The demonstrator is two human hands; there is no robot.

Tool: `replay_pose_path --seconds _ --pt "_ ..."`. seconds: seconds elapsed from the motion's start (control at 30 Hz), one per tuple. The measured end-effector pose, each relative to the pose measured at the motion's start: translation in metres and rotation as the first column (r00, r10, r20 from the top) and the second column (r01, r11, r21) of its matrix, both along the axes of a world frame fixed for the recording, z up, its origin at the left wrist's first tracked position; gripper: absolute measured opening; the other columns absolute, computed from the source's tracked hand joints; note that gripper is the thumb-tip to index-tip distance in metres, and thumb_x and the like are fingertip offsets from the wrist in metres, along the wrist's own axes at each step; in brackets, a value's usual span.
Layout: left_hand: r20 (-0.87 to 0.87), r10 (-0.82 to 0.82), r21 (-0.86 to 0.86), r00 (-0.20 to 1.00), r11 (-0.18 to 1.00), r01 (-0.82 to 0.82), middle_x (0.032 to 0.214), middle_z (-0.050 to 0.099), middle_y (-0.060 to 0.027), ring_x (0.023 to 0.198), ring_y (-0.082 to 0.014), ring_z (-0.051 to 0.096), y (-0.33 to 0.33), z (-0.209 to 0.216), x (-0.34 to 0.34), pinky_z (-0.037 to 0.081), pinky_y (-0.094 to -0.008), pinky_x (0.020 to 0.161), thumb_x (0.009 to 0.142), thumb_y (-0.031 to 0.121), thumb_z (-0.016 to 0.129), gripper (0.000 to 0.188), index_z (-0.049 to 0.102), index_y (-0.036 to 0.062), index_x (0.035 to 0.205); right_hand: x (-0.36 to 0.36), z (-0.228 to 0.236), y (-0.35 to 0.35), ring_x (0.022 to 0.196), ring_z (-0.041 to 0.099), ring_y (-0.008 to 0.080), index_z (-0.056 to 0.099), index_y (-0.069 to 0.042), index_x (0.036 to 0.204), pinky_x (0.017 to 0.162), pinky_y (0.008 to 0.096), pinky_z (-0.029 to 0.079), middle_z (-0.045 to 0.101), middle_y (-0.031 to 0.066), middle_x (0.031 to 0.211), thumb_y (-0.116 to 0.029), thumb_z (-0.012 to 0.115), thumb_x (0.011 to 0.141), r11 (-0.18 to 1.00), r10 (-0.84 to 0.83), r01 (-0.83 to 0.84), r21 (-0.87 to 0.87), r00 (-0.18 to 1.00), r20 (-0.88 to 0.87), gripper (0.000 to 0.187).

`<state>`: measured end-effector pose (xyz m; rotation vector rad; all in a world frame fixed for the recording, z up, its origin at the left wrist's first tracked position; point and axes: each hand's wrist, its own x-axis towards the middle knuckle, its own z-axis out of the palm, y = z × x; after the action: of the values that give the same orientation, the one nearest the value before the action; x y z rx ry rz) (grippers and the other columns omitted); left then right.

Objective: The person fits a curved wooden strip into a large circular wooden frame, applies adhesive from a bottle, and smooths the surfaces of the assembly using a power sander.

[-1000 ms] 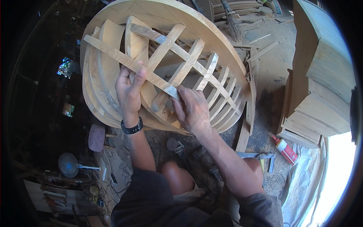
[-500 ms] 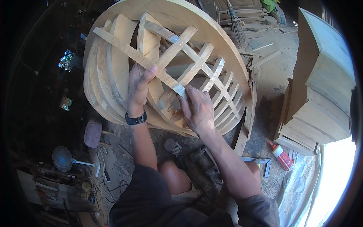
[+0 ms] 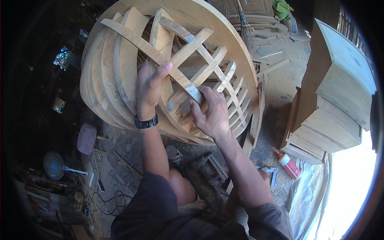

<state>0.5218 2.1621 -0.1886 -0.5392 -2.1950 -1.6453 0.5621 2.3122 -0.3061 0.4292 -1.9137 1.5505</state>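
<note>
Left hand (image 3: 149,89) pinches wooden slat (image 3: 145,46); right hand (image 3: 213,114) pinches its lower end. Curved wooden framework (image 3: 231,40) beneath, upper centre.

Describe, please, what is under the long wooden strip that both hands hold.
Curved ribs and crossing slats show on both sides of the strip. The stretches directly beneath it are covered, and how far the left hand reaches under cannot be seen.
</note>
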Motion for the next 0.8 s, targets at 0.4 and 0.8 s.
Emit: replay_pose_path --seconds 0.4,0.8 --pt "0.005 0.015 0.054 1.000 0.998 -0.015 0.099 0.061 -0.0046 0.083 -0.0099 0.057 0.003 0.000 0.002 0.047 -0.0245 0.075 0.084 0.033 0.072 0.052 0.055 -0.0001 0.119 -0.055 -0.036 0.093 0.066 0.049 0.0093 0.065 0.000 0.090 0.062 0.0247 0.040 0.062 0.0050 0.074 -0.016 0.060 0.090 0.459 0.028 0.339 -0.821 0.919 0.394 0.016" --pt "-0.015 -0.012 0.067 1.000 0.998 0.013 0.096 0.062 -0.0053 0.083 -0.0112 0.059 0.003 -0.001 -0.001 0.048 -0.0262 0.073 0.083 0.032 0.073 0.049 0.056 -0.0001 0.116 -0.050 -0.029 0.080 0.064 0.051 0.0075 0.069 -0.002 0.088 0.062 0.0237 0.042 0.063 0.0015 0.073 -0.015 0.069 0.086 0.834 0.105 0.205 -0.512 0.853 0.511 0.013"
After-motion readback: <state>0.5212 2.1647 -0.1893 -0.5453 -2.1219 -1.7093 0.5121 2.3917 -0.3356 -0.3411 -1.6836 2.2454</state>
